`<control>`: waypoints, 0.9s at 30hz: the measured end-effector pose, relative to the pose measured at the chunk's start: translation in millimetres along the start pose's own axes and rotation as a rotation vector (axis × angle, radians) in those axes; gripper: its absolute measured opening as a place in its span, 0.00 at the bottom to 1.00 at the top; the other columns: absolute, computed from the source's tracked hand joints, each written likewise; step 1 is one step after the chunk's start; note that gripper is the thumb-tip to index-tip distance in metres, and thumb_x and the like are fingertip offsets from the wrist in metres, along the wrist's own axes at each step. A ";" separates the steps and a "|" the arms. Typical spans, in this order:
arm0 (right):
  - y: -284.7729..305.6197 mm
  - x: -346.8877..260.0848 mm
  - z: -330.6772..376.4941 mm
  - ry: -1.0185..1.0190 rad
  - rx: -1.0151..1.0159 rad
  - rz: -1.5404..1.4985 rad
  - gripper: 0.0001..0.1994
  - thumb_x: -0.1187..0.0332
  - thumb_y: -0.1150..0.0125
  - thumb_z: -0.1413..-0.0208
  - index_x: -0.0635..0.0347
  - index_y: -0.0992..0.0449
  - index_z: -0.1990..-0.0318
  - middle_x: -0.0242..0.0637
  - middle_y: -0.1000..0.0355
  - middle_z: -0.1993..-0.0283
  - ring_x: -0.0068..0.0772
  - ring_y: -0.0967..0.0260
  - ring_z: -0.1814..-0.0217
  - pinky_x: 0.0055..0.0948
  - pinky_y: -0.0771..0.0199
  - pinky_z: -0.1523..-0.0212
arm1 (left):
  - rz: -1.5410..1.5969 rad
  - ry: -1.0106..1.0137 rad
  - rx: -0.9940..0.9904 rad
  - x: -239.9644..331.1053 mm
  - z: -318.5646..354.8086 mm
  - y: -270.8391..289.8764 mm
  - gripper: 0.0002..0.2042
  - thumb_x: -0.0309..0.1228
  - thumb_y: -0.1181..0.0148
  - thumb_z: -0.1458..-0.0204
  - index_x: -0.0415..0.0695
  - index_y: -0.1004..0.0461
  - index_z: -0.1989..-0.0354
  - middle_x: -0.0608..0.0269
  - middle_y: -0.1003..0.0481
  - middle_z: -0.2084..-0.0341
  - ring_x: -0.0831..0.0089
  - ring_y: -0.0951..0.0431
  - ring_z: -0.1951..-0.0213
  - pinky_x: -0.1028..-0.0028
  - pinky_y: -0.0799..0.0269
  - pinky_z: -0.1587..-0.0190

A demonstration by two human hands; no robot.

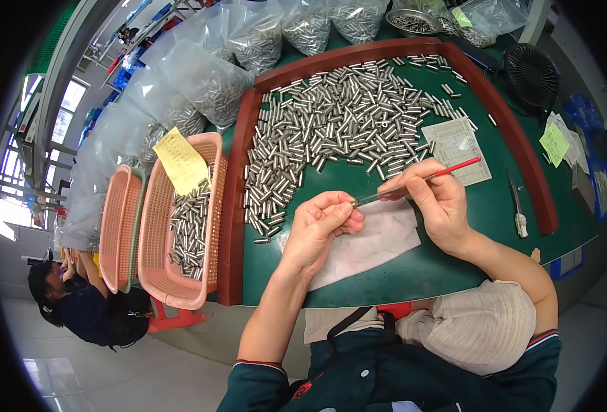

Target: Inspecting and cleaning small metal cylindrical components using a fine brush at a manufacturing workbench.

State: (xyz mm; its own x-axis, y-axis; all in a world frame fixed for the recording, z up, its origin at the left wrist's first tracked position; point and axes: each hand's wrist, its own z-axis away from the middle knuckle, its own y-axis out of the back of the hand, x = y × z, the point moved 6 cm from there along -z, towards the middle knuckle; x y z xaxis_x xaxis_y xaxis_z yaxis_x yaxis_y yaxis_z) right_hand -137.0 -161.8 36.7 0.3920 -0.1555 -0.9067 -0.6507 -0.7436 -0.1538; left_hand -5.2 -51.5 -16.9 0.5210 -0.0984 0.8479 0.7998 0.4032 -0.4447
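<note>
My left hand (325,226) pinches a small metal cylinder (356,204) between thumb and fingertips; most of it is hidden by the fingers. My right hand (438,206) holds a slim rod-shaped tool with a red handle (462,165), gripped like a pen. The tool's thin dark shaft points left, and its tip meets the cylinder; whether it goes inside I cannot tell. Below both hands a whitish cloth or sheet (372,248) lies on the green tabletop (447,264). Beyond them spreads a large heap of short shiny metal cylinders (344,113).
A dark red wooden frame (232,206) borders the heap. At left stand pink baskets (154,233), one with cylinders and a yellow note. Filled plastic bags (214,82) line the back. To the right are a printed sheet (458,147), tweezers (516,206) and a black fan (531,75). Another person (90,302) works at far left.
</note>
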 end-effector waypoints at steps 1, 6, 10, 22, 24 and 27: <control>0.8 0.8 0.0 -0.001 -0.001 -0.002 0.07 0.76 0.53 0.42 0.68 0.29 0.69 0.37 0.29 0.69 0.25 0.29 0.68 0.21 0.28 0.66 | 0.006 0.004 -0.001 0.2 -0.3 0.5 0.08 0.27 0.45 0.48 0.37 0.30 0.62 0.58 0.24 0.74 0.76 0.24 0.72 0.77 0.27 0.64; -1.6 -4.7 2.7 0.237 -0.081 0.200 0.03 0.77 0.49 0.45 0.67 0.29 0.68 0.39 0.28 0.70 0.28 0.29 0.71 0.23 0.29 0.69 | 0.015 0.007 -0.019 0.0 -1.4 0.0 0.08 0.27 0.45 0.47 0.37 0.30 0.62 0.58 0.24 0.74 0.76 0.24 0.72 0.77 0.27 0.65; -3.1 -4.3 3.0 0.242 -0.076 0.202 0.02 0.78 0.48 0.46 0.67 0.29 0.68 0.40 0.28 0.69 0.29 0.29 0.71 0.24 0.30 0.70 | 0.019 0.003 -0.022 0.4 -0.8 0.0 0.08 0.27 0.45 0.47 0.37 0.30 0.62 0.58 0.24 0.74 0.76 0.24 0.73 0.77 0.27 0.65; -16.7 -23.3 4.6 0.516 -0.243 0.468 0.05 0.79 0.39 0.56 0.64 0.30 0.71 0.39 0.29 0.73 0.37 0.30 0.75 0.27 0.31 0.78 | -0.006 -0.011 -0.021 -1.0 -1.1 -1.4 0.07 0.26 0.46 0.47 0.36 0.31 0.62 0.58 0.24 0.73 0.76 0.24 0.72 0.78 0.27 0.65; -21.3 -30.9 5.7 0.566 -0.309 0.544 0.05 0.78 0.41 0.55 0.65 0.31 0.70 0.42 0.28 0.71 0.39 0.28 0.73 0.29 0.28 0.75 | -0.017 -0.018 -0.019 -0.6 -1.4 -1.3 0.07 0.26 0.45 0.47 0.36 0.31 0.62 0.57 0.24 0.73 0.75 0.24 0.72 0.78 0.27 0.65; -23.9 -28.9 7.0 0.564 -0.368 0.592 0.08 0.78 0.39 0.58 0.64 0.32 0.70 0.45 0.27 0.70 0.40 0.27 0.72 0.30 0.26 0.73 | -0.042 -0.039 -0.012 -0.5 -1.5 -2.9 0.06 0.25 0.45 0.48 0.36 0.31 0.63 0.56 0.24 0.73 0.75 0.23 0.73 0.78 0.26 0.66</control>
State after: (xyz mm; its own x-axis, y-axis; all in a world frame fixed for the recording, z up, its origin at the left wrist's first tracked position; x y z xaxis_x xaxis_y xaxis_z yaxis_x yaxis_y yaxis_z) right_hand -137.3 -134.9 63.9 0.3823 -0.8043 -0.4549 -0.6364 -0.5861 0.5015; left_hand -7.3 -54.0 -16.5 0.4747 -0.0794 0.8766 0.8247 0.3881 -0.4114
